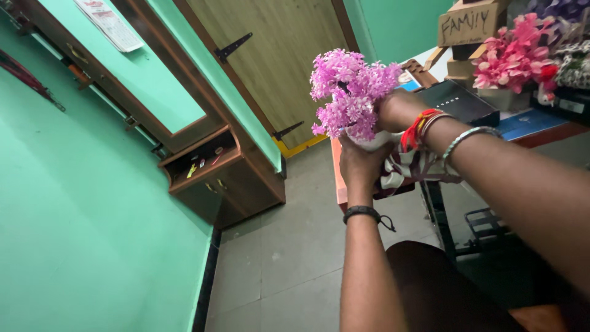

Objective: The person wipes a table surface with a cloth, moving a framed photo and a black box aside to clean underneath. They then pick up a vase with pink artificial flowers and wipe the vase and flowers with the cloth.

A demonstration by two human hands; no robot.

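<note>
Pink-purple artificial flowers (351, 92) fill a small white pot (372, 141), held up in the air just off the near corner of the table (534, 126). The left hand (359, 165) cups the pot from below, fingers curled around its base. The right hand (396, 109) presses against the pot's far side with fingers closed behind the blooms; how tightly they grip cannot be told. A patterned cloth (410, 169) hangs under the right wrist, touching the pot. On the table behind stand a black box (458, 101) and pink flowers in a grey pot (513, 61), near the table edge. Left of the hands lies open grey tiled floor (289, 246), bounded by the green wall (80, 233), a wooden cabinet (227, 178) and a wooden door (276, 55)
</note>
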